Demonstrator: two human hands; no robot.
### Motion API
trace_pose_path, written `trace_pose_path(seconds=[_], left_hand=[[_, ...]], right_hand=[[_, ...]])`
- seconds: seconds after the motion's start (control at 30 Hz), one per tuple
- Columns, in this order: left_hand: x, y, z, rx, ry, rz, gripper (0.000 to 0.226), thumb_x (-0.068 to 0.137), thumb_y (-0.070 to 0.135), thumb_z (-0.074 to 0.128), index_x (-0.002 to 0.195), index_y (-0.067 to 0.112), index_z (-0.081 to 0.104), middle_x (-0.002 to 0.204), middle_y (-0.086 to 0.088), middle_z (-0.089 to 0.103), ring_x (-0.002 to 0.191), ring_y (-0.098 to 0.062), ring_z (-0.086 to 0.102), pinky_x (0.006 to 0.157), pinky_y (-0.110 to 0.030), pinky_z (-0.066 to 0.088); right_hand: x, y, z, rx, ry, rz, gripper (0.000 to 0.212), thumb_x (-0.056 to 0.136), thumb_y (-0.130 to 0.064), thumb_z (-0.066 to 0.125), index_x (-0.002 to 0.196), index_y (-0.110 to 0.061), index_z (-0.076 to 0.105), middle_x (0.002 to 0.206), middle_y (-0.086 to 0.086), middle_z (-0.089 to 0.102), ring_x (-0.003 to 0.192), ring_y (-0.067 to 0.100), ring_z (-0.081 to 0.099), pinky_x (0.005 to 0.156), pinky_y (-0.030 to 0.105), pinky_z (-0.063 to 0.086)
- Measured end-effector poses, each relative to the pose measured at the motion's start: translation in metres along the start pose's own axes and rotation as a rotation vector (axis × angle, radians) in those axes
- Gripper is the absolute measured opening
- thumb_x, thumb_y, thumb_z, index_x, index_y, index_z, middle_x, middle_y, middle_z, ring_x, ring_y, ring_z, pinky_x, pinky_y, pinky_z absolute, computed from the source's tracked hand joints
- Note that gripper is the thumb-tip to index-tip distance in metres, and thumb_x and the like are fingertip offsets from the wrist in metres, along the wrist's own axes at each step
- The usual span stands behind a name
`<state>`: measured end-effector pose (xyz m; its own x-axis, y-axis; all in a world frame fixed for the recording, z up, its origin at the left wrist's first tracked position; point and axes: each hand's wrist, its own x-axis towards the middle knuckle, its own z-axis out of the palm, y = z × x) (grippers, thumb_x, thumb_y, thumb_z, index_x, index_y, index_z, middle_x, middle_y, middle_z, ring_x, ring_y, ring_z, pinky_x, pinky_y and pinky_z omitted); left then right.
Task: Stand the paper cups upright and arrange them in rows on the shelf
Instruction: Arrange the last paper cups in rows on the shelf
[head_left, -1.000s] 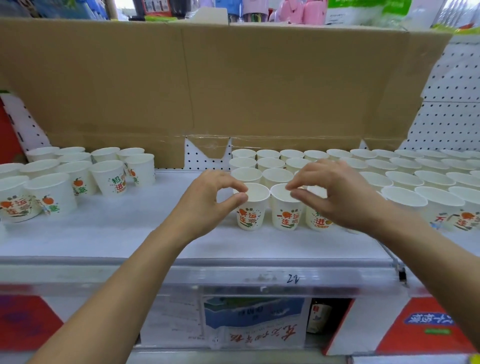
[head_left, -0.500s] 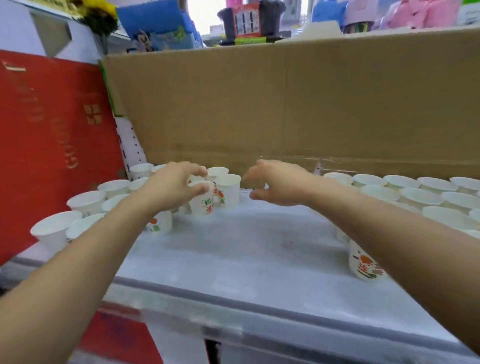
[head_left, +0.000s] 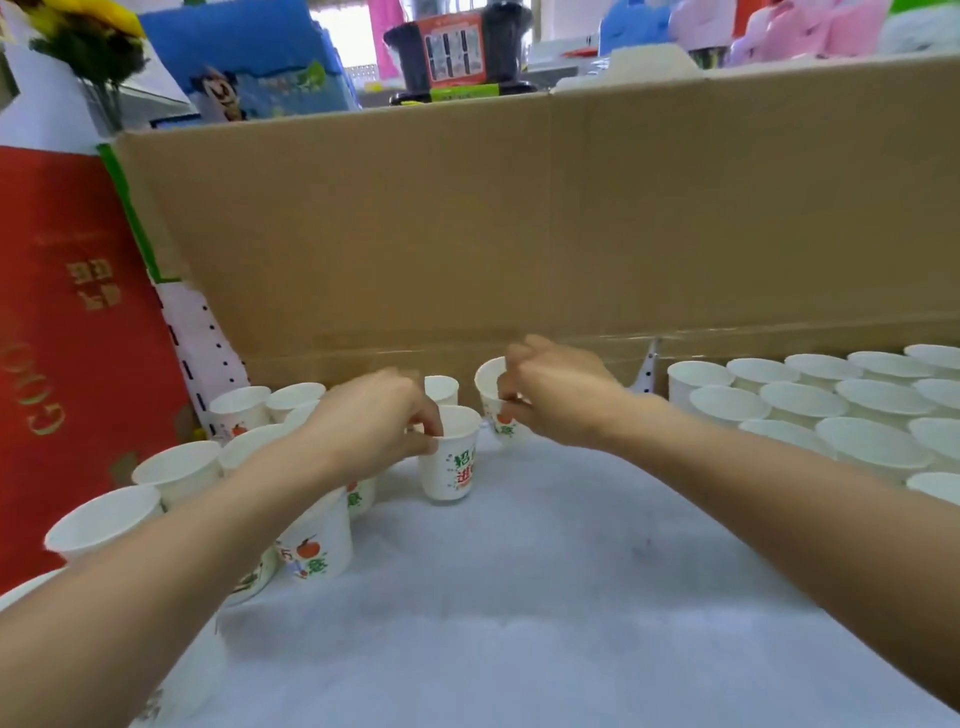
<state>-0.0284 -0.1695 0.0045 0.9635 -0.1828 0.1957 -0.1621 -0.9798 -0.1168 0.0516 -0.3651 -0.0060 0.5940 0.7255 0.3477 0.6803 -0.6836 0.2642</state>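
White paper cups printed with red and green marks stand on the white shelf (head_left: 545, 597). My left hand (head_left: 374, 421) pinches the rim of one upright cup (head_left: 451, 467) at the edge of the loose left group (head_left: 176, 473). My right hand (head_left: 556, 400) grips a second cup (head_left: 493, 400) just behind it, tilted and lifted slightly off the shelf. At the right, several upright cups stand in tidy rows (head_left: 831, 400).
A tall brown cardboard sheet (head_left: 519, 234) walls the back of the shelf. A red box (head_left: 62, 338) stands at the left end. Pegboard (head_left: 202, 343) shows in the back left corner. Store goods sit above the cardboard.
My view swung left from the tidy rows to the loose group. Both hands left the front-row cups, reached the left cups, and each now holds one; the right one is tilted up.
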Motion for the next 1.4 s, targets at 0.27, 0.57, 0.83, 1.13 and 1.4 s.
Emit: trace_pose_path(seconds=[0.27,0.57,0.83,1.13,1.4], left_hand=[[0.066,0.052,-0.002,-0.09,-0.019,0.027,0.015,0.089,0.036,0.063,0.102,0.036,0.07,0.085,0.013,0.061,0.073,-0.012,0.055,0.055,-0.025,0.037],[0.1,0.068,0.042,-0.33,0.003,-0.008,0.05,0.075,0.039,0.078,0.122,0.028,0.063,0.112,0.008,0.065,0.102,-0.016,0.059,0.081,-0.03,0.047],[0.11,0.086,0.05,-0.617,0.115,-0.118,0.048,0.071,0.042,0.082,0.112,0.021,0.067,0.103,0.003,0.068,0.093,-0.013,0.063,0.087,-0.036,0.051],[0.124,0.092,0.061,-0.683,0.144,-0.117,0.018,0.079,0.017,0.077,0.095,0.022,0.07,0.102,0.0,0.064,0.091,-0.012,0.062,0.082,-0.029,0.052],[0.125,0.094,0.065,-0.669,0.156,-0.07,0.031,0.065,0.038,0.086,0.086,0.031,0.064,0.109,0.012,0.051,0.094,-0.008,0.049,0.072,-0.019,0.036]], right_hand=[[-0.048,0.098,-0.004,-0.083,-0.24,0.164,0.017,0.092,-0.032,0.056,0.101,-0.031,0.07,0.104,-0.003,0.059,0.099,0.022,0.058,0.061,0.026,0.035],[-0.058,0.133,0.023,-0.13,-0.103,0.094,0.016,0.089,-0.037,0.056,0.098,-0.033,0.068,0.099,-0.006,0.067,0.098,0.019,0.059,0.084,0.032,0.035],[-0.059,0.15,0.031,-0.166,-0.014,0.022,0.014,0.088,-0.031,0.053,0.09,-0.031,0.067,0.094,-0.008,0.068,0.096,0.014,0.058,0.072,0.031,0.021],[-0.061,0.154,0.031,-0.172,-0.036,-0.002,0.015,0.09,-0.032,0.051,0.092,-0.032,0.066,0.097,-0.01,0.068,0.097,0.011,0.057,0.067,0.032,0.012],[-0.061,0.15,0.028,-0.159,-0.038,0.004,0.015,0.091,-0.035,0.053,0.097,-0.032,0.066,0.095,-0.01,0.066,0.098,0.012,0.054,0.071,0.029,0.016]])
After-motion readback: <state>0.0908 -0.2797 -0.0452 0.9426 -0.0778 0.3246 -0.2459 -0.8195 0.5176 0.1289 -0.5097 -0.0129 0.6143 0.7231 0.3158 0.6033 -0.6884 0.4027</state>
